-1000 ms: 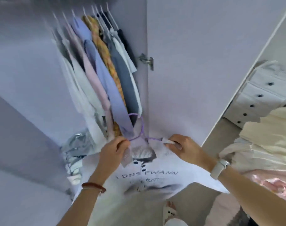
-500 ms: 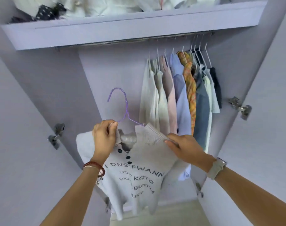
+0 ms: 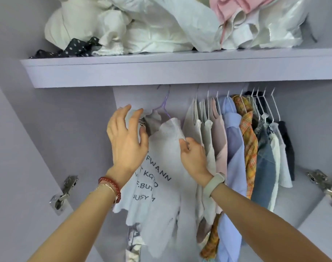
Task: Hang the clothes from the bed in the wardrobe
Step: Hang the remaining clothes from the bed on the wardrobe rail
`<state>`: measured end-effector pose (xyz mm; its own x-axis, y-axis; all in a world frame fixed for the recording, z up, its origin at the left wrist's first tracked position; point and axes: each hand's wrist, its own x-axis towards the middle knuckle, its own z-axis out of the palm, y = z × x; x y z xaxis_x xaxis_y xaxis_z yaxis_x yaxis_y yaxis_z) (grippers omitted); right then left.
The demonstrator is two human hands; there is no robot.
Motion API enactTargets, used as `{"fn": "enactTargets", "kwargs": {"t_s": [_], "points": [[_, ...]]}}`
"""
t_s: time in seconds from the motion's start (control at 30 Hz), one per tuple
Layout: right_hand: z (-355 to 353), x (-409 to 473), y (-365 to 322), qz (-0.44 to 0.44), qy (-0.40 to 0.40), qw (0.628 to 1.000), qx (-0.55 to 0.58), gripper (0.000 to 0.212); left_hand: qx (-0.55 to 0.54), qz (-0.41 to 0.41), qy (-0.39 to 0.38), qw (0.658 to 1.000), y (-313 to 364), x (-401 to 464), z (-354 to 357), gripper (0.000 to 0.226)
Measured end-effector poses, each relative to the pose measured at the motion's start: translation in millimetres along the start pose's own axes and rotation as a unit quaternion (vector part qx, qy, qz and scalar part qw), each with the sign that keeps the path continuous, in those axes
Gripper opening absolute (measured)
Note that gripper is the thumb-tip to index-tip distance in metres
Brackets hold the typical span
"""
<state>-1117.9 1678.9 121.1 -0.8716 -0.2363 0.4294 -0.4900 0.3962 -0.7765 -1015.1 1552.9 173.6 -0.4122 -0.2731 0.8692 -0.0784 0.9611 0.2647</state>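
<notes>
So half a second ago you were holding the purple hanger point(image 3: 163, 106) up in front of the wardrobe; now its hook disappears up behind the shelf point(image 3: 180, 72), probably on the rail, with the printed grey top point(image 3: 161, 167) hanging left of the other shirts point(image 3: 235, 140). Your left hand point(image 3: 126, 142) has let go, fingers spread; your right hand point(image 3: 192, 157) pinches the collar. This one's basically hung.

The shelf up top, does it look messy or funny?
Yes. The shelf holds crumpled white clothes piled loosely, not folded; a polka-dot cloth and a pink garment are stuffed among them. Below, the shirts hang neatly.
</notes>
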Motion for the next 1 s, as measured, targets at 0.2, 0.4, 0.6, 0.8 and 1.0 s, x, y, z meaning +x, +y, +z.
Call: {"fn": "enactTargets", "kwargs": {"t_s": [0.2,0.4,0.6,0.8,1.0], "points": [[14.7,57.8,-18.6,0.035,0.093,0.995,0.018,0.024,0.093,0.103,0.017,0.99,8.4,62.5,16.5,0.064],[29.2,77.9,1.8,0.111,0.032,0.989,-0.097,0.03,0.122,0.123,0.02,0.985,-7.4,73.7,31.5,0.073],[28.9,63.1,13.1,0.102,0.039,0.99,-0.091,0.024,0.108,0.138,0.021,0.984,-15.8,66.8,32.2,0.076],[2.6,15.9,15.8,-0.036,0.055,0.996,-0.062,0.042,0.015,0.084,-0.06,0.995,-11.5,9.7,47.5,0.065],[-45.5,-69.2,51.1,-0.075,0.099,0.978,-0.166,0.038,-0.076,0.068,-0.222,0.97,15.9,-70.3,69.3,0.051]]}}
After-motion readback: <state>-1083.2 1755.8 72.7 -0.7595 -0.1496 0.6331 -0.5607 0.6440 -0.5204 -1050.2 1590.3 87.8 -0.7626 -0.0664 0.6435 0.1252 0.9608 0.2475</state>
